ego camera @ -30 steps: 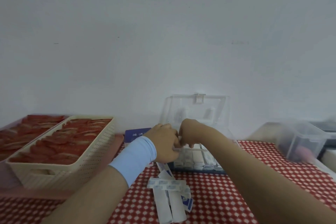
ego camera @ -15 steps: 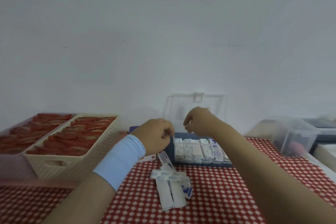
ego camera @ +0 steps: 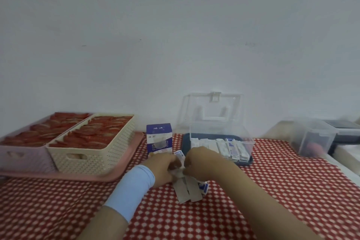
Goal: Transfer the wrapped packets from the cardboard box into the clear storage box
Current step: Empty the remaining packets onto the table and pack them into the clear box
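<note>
The left hand point(ego camera: 163, 167) and right hand point(ego camera: 202, 163) hide the upper ends of the packets point(ego camera: 189, 191) and most of their own fingers. The print on the cardboard box point(ego camera: 159, 140) is blurred.

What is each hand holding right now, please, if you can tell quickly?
Left hand: closed, holding the flat white wrapped paper packets.
Right hand: closed, pinching the same packets.

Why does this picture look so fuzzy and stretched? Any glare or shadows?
Head view: soft throughout, blurriest at the left hand and right hand pinching the loose packets; print on the cardboard box is unreadable; the wide lens stretches the cream basket toward the edge; light dim and flat, shadows faint, no hard glare on the clear storage box.
</note>
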The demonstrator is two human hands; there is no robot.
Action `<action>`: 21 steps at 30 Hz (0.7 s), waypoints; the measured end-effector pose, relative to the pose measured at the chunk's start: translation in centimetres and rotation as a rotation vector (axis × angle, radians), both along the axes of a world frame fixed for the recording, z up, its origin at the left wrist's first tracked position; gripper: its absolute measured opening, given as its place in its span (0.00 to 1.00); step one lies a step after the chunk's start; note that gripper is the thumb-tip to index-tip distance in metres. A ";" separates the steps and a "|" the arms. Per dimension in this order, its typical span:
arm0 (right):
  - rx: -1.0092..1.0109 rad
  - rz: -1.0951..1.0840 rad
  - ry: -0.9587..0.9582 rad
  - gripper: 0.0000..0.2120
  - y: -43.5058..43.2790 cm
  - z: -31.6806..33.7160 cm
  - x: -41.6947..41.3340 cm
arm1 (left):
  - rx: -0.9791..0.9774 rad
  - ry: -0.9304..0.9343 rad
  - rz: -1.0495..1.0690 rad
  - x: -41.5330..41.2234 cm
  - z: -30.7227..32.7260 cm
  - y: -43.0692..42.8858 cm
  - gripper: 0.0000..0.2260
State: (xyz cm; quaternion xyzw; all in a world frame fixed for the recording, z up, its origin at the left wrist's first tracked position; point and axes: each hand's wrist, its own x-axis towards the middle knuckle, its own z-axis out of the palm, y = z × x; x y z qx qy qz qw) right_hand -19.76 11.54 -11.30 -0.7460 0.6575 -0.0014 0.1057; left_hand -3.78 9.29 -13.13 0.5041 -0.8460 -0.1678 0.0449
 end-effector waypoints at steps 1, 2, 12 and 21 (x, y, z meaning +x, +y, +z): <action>-0.015 -0.010 0.017 0.14 -0.1 -0.2 0.1 | 0.011 0.032 0.015 0.3 -0.2 -0.1 0.18; -0.034 -0.025 0.015 0.14 -0.1 -0.4 0.3 | 0.019 0.052 0.021 0.6 -0.4 -0.1 0.18; -0.043 -0.063 -0.217 0.20 -0.8 -0.6 1.0 | 0.088 0.232 0.070 3.6 -0.5 -0.2 0.11; -0.086 -0.106 -0.465 0.11 -0.4 0.7 -1.2 | 0.119 0.437 0.194 5.0 -0.5 -0.6 0.15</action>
